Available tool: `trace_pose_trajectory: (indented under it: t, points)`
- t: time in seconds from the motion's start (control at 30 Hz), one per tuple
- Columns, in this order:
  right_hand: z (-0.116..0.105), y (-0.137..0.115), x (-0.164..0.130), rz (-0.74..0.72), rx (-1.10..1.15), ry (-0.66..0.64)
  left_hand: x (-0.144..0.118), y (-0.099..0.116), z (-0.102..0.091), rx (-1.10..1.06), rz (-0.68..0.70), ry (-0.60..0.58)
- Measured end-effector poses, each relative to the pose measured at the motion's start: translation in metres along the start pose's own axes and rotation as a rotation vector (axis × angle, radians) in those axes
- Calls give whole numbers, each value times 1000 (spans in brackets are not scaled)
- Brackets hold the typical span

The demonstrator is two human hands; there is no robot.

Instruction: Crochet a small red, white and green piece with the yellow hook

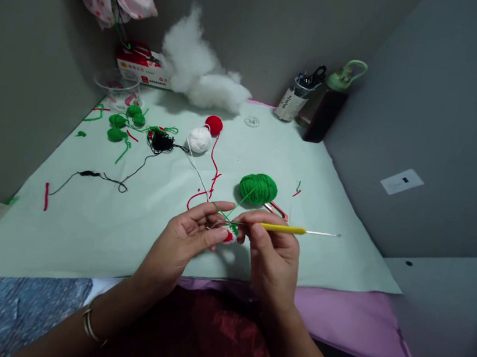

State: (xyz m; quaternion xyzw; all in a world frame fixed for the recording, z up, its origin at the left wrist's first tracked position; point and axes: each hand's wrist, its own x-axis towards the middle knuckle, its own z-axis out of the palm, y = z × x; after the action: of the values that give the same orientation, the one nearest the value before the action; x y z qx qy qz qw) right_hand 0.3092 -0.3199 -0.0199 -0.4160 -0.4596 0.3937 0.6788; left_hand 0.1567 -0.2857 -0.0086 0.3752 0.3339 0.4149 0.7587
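Observation:
Between thumb and fingers, my left hand (189, 239) pinches a small crochet piece (230, 235) with red, white and green stitches. A strand of green yarn runs over the left index finger. My right hand (275, 250) is closed around a crochet hook (283, 229) with a yellow handle. The hook's inner end meets the piece, though its tip is partly hidden by the fingers; a thin metal end sticks out to the right. Just beyond the hands lies a green yarn ball (258, 189), its strand leading to the piece. Red and white strands also run toward the left hand.
A white yarn ball (199, 139) and a red yarn ball (214, 125) lie farther back. Black yarn (162, 141) and several small green crocheted pieces (118, 121) are at left. White stuffing (203, 74), a pen cup (291, 100) and a bottle (327, 111) stand along the back.

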Motion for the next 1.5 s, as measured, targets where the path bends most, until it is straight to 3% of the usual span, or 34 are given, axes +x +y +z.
trace_pose_trajectory:
  t: [0.13,0.27,0.43,0.63,0.87,0.97,1.13,1.27,1.4,1.5]
  points:
    - [-4,-3,3,57,96,-26,0,3,-4,24,6,8]
    - [-8,-6,2,4,38,-77,-1,4,-4,5,-6,5]
    - [-8,-12,-6,-176,-225,-82,-1,3,-2,11,17,25]
    - [-9,-15,-11,-493,-537,-216,-1,0,-2,128,116,81]
    - [-8,-11,-11,-557,-618,-209,-3,-1,0,191,193,128]
    - [-5,-11,-12,-515,-596,-177,-3,-2,0,104,149,82]
    - [-2,-9,-6,-207,-234,8,-2,-1,-1,-31,8,-11]
    - [-5,-8,2,-40,-23,-9,-1,0,1,-46,-33,-27]
    - [-10,-9,4,-28,-7,-71,0,0,0,-36,-27,-8]
    - [-13,-12,-1,-99,-136,-88,-1,-1,-2,13,20,7]
